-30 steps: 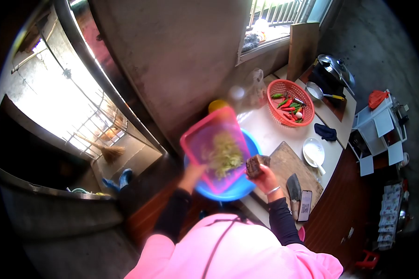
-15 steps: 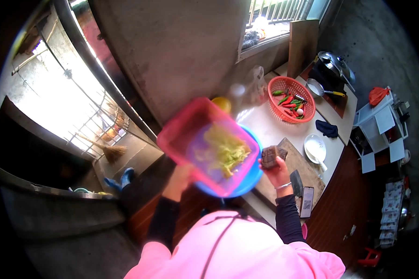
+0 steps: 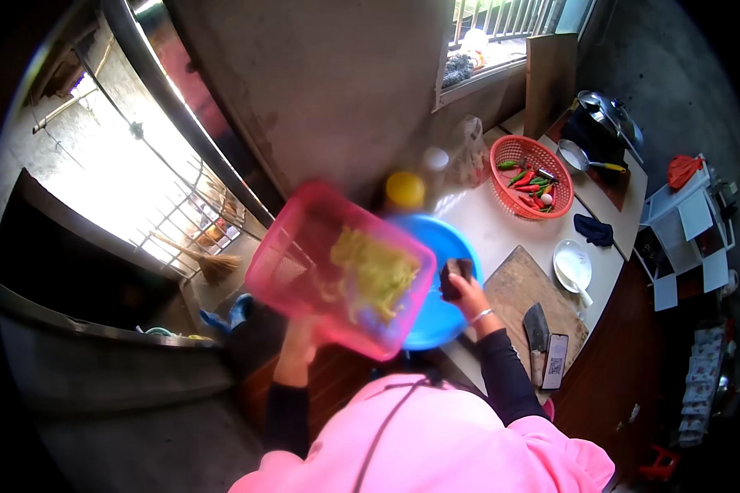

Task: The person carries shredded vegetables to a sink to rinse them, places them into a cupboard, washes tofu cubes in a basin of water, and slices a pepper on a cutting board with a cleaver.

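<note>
My left hand (image 3: 304, 338) is closed on the near side of a pink plastic basket (image 3: 292, 275), which is tilted and blurred by motion. Inside it lie pale yellow-green vegetable pieces (image 3: 374, 267). The basket overlaps the left part of a blue basin (image 3: 455, 238). A dark brown block (image 3: 455, 275) is gripped by my right hand (image 3: 470, 301), above the basin's right side. I cannot make out what the block is. Right of that hand is a wooden cutting board (image 3: 514, 283), with a cleaver (image 3: 536, 329) and a phone (image 3: 555, 361) along its near edge.
A red colander (image 3: 506, 152) of chillies stands farther back on the table. Near it are a white bowl (image 3: 573, 261) with a spoon, a dark cloth (image 3: 593, 230), a small pan (image 3: 573, 154) and a yellow-lidded container (image 3: 404, 190). A broom (image 3: 214, 264) leans by the doorway.
The pink basket has moved left, baring more of the blue basin. My right hand has carried the brown block left, from the cutting board's edge to above the basin.
</note>
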The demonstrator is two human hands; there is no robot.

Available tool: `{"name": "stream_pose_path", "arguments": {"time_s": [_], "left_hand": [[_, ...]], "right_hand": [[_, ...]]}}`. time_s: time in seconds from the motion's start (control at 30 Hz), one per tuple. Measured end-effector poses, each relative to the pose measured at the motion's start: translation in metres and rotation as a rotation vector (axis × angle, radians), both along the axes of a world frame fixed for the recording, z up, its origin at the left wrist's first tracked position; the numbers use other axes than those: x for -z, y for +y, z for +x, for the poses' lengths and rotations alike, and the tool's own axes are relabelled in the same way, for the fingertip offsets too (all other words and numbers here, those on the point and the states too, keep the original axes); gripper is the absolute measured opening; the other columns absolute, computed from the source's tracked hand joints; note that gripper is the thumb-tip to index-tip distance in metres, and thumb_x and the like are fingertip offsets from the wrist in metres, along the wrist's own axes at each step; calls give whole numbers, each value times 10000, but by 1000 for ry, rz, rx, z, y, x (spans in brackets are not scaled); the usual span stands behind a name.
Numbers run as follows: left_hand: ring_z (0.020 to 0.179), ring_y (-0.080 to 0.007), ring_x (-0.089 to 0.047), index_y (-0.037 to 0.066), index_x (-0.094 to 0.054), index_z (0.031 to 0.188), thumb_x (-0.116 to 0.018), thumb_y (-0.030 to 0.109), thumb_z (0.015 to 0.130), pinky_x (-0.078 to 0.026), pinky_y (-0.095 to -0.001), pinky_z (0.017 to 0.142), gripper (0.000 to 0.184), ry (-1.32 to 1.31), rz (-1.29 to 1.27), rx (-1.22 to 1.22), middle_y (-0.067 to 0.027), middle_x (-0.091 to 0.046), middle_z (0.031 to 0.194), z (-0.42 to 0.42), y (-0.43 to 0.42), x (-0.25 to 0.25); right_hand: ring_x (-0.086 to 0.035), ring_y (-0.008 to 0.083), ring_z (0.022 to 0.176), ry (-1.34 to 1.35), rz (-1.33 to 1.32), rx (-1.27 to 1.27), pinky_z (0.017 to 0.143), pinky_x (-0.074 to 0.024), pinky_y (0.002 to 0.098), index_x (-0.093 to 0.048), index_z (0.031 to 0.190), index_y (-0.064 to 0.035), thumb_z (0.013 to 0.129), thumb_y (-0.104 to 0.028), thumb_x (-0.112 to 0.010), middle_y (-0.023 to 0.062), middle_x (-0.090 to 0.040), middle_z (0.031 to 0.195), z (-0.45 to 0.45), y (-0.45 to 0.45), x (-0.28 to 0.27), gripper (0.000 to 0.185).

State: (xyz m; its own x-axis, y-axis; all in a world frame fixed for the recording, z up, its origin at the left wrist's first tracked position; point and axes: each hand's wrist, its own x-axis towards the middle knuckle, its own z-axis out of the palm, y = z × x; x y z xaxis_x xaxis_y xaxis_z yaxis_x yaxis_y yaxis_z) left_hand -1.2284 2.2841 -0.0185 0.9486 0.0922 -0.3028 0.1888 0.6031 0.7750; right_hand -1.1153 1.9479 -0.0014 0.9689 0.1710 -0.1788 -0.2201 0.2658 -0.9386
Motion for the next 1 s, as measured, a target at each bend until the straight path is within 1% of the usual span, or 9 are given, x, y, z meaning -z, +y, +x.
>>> {"name": "stream_pose_path", "arguments": {"time_s": [0.07,0.17,0.23,0.43,0.57,0.63,0.83,0.9,1.0], "left_hand": [[616,-218,-597,47,-476,969,-505,24,694,-538,-366,559,277,-2,-25,-7,-83,-572,804,-15,1,-2],[603,-235,-597,37,-425,1051,-496,10,677,-536,-382,575,382,0,-89,-29,-135,-568,860,-31,6,0],[591,-262,-594,38,-354,1136,-501,6,658,-534,-405,601,501,38,-159,-79,-208,-546,936,-37,2,-8],[585,-290,-589,43,-298,1201,-513,5,637,-524,-457,648,605,112,-214,-161,-263,-509,1008,-42,-6,11],[598,-296,-588,42,-291,1211,-516,7,627,-518,-471,666,626,90,-208,-217,-270,-502,1018,-51,-11,15],[721,-308,-584,42,-301,1199,-518,10,621,-516,-477,683,619,68,-194,-263,-266,-500,1013,-56,-13,11],[954,-320,-517,49,-329,1156,-529,21,621,-514,-464,683,572,106,-176,-402,-215,-512,995,-64,-18,-2],[950,-319,-521,51,-332,1151,-530,24,625,-513,-460,682,563,109,-189,-405,-208,-514,997,-63,-16,7],[943,-315,-526,57,-340,1142,-530,27,631,-513,-450,679,546,94,-198,-415,-200,-517,999,-62,-17,10]], "right_hand": [[-537,145,710,-133,-269,20,627,-457,295,-497,1035,-54,762,-261,-611,39,-562,813,16,4,25,361],[-581,319,786,-417,-887,109,694,-453,358,-445,1077,-5,686,-242,-651,174,-596,887,32,21,49,502],[-459,423,1024,-318,-1072,40,835,-411,405,-326,1220,-34,647,-203,-656,247,-467,1115,45,36,66,683],[-388,421,1101,-333,-1725,-439,878,-339,548,-267,1312,-205,714,-307,-616,218,-344,1234,40,70,114,700],[-369,409,1136,-265,-1614,-681,897,-331,542,-336,1286,-198,769,-315,-556,175,-381,1246,68,55,92,574],[-379,423,1120,-233,-1295,-486,912,-356,469,-352,1273,-136,769,-317,-563,203,-416,1216,108,30,113,576],[-356,437,1140,-294,-1416,56,920,-360,427,-385,1248,-95,753,-427,-559,179,-391,1272,102,37,95,621],[-338,444,1148,-564,-1723,-332,918,-353,434,-361,1273,-112,753,-468,-539,142,-370,1299,72,62,88,656],[-428,424,1078,-778,-1686,-648,878,-381,424,-427,1236,-109,763,-440,-532,155,-471,1210,44,75,82,587]]}}
